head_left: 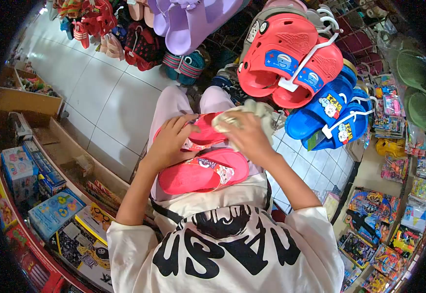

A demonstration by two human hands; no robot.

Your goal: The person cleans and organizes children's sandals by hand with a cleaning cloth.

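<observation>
Two pink slippers lie across my lap, the near slipper (pixel 201 172) flat with a printed cartoon strap and the far slipper (pixel 204 132) just beyond it. My left hand (pixel 170 140) curls over the left part of the far slipper and holds it, covering some of its sole and strap. In my right hand (pixel 247 136) is a pale beige cloth (pixel 258 113), bunched under the fingers and touching the far slipper's right end. The palm hides part of the cloth.
Red clogs (pixel 284 58) and blue slippers (pixel 330 110) hang on hooks at the right front. Lilac slippers (pixel 186 27) hang ahead. Boxed toys (pixel 57 210) fill shelving on the left, and toy packets (pixel 374 207) line the right. White floor tiles (pixel 110 102) show at the left front.
</observation>
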